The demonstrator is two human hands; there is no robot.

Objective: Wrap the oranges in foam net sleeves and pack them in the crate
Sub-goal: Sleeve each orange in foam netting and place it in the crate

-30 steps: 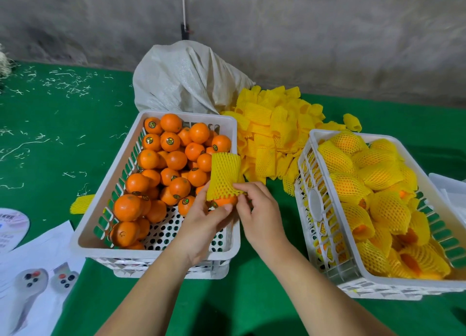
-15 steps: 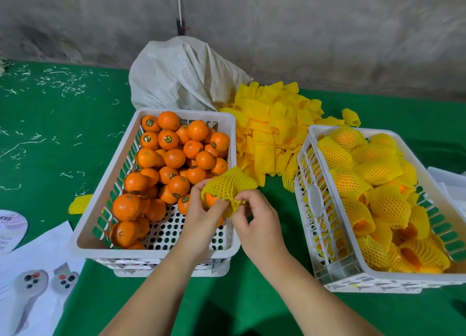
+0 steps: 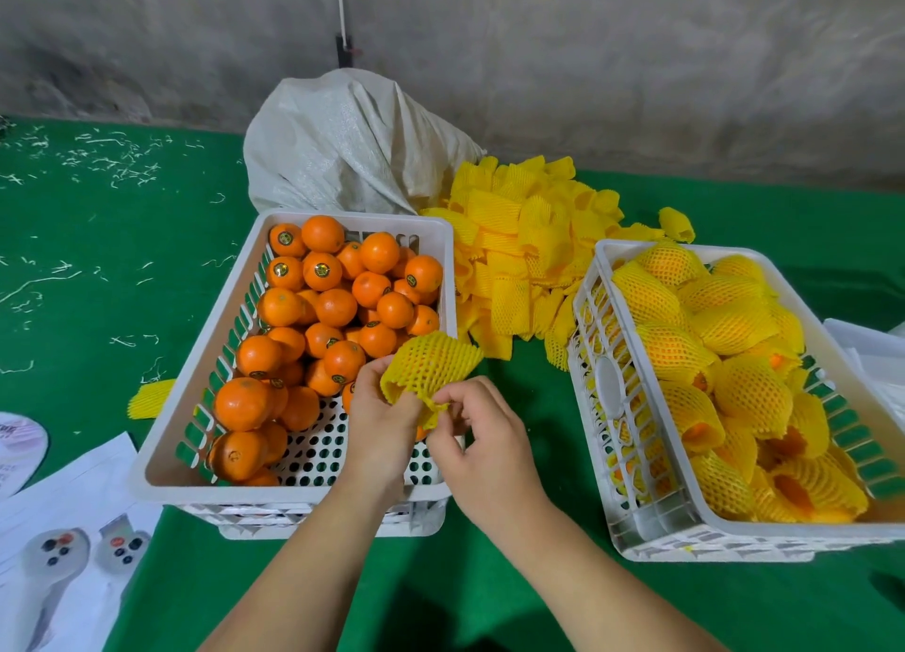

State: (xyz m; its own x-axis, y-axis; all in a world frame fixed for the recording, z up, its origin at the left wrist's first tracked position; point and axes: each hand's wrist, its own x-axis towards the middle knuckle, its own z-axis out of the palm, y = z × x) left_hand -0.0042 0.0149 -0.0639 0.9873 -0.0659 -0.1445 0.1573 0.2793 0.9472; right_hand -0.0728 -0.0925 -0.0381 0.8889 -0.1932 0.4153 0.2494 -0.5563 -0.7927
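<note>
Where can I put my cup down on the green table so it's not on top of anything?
Bare green cloth lies between the crate of bare oranges and the crate of wrapped oranges, and in front of both. It is crowded behind, where loose foam sleeves pile against the white sack. Papers cover the near left corner.

A green-covered table point(image 3: 122, 240) carries two white plastic crates, one point(image 3: 196, 455) of bare oranges, the other point(image 3: 636, 529) of netted ones, a heap of yellow foam net sleeves point(image 3: 529, 259) between them, a grey woven sack point(image 3: 343, 147) behind, and printed papers point(image 3: 73, 494) at the left corner.
</note>
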